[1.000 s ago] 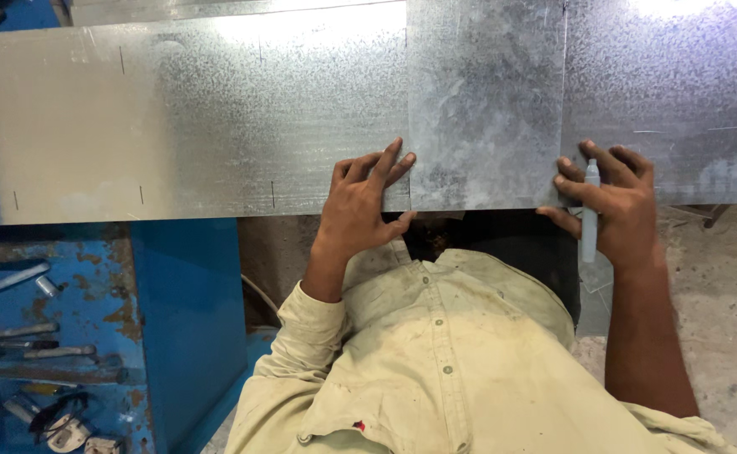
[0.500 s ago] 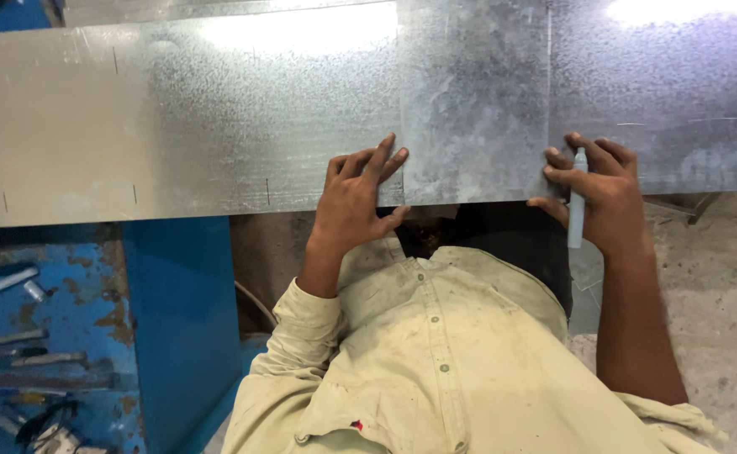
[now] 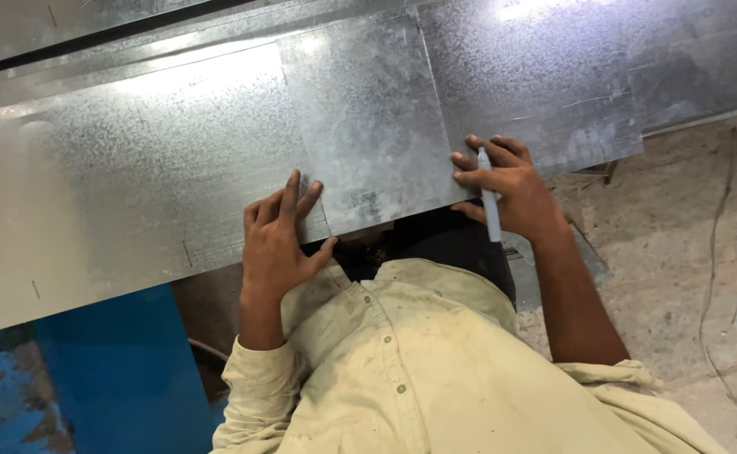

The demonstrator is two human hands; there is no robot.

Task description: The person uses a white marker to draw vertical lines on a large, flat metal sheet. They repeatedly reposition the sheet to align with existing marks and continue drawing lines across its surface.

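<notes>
Galvanised sheet metal (image 3: 175, 160) lay across the blue bench (image 3: 124, 370), with a smaller darker sheet (image 3: 368, 126) overlapping it near its front edge. The left hand (image 3: 277, 240) rested flat on the near edge where the two sheets met, its fingers (image 3: 288, 192) spread open and gripping nothing. The right hand (image 3: 507, 187) pressed on the smaller sheet's lower right corner, its fingers curled around a pale grey marker (image 3: 489, 197) that pointed up toward the metal, above the concrete floor (image 3: 679, 235).
</notes>
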